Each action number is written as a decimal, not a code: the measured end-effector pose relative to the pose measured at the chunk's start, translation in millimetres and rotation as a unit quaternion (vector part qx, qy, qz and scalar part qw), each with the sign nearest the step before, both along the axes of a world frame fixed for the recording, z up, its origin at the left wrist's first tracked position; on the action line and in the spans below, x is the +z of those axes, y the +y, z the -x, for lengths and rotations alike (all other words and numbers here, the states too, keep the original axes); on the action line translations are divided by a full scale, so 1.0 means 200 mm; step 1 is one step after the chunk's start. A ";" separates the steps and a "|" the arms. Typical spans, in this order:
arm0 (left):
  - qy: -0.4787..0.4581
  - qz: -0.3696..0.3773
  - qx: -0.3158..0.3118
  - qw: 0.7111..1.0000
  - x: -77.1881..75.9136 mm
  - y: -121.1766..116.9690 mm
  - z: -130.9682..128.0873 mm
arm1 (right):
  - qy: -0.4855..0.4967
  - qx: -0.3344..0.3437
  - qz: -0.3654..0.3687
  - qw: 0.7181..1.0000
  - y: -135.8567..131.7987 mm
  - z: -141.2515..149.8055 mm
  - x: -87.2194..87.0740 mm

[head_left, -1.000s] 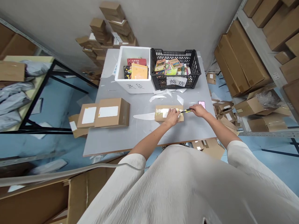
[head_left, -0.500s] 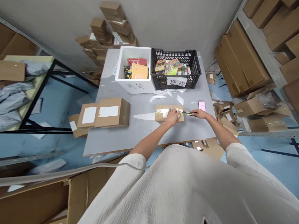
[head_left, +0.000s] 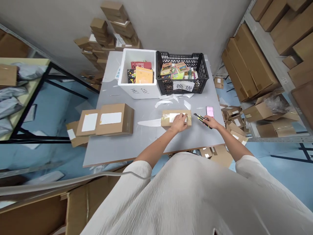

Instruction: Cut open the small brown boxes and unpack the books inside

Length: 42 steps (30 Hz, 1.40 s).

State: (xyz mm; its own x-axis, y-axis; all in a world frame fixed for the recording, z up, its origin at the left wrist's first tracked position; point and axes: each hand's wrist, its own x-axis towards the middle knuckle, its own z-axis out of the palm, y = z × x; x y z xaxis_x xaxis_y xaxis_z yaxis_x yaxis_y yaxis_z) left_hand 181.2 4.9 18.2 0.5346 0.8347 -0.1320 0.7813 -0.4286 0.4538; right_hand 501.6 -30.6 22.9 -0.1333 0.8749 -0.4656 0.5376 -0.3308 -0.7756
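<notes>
A small taped cardboard box (head_left: 165,120) with a white label lies on the grey table. My left hand (head_left: 179,122) rests on top of it, fingers stretched over the label and the right part of the box. In my right hand (head_left: 210,122) is a yellow and black utility knife (head_left: 201,118), gripped by its handle. Its tip points up and left, just clear of the box's right end. A phone with a pink screen (head_left: 209,111) lies right behind my right hand.
Behind stand a white foam box (head_left: 139,90) and a black plastic crate (head_left: 182,80), both holding books. Two labelled cartons (head_left: 111,127) sit on the left. Paper scraps (head_left: 163,103) lie on the grey table (head_left: 112,148). Shelves with cartons (head_left: 246,65) flank the right.
My right hand has drawn the knife back to the right, away from the box's end, and turned it at a slant. My left hand stays on the box.
</notes>
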 end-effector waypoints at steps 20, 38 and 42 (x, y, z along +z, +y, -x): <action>0.030 -0.014 0.051 0.998 -0.02 0.11 -0.02 | -0.212 0.137 -0.205 0.946 -0.10 0.13 -0.01; -0.026 -0.044 0.075 0.996 -0.06 -0.01 0.00 | -0.195 0.017 -0.218 0.956 -0.09 0.09 -0.09; -0.029 -0.049 0.074 0.996 -0.08 0.00 0.00 | -0.209 -0.026 -0.215 0.954 -0.08 -0.03 -0.08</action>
State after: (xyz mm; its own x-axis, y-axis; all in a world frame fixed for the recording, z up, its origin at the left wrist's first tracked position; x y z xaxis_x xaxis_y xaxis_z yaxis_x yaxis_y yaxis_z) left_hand 180.7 4.7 1.5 0.4098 0.9120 -0.0188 0.8124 -0.3555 0.4622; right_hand 506.7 -45.6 7.4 0.0338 0.9972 -0.0661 0.8208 -0.0654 -0.5674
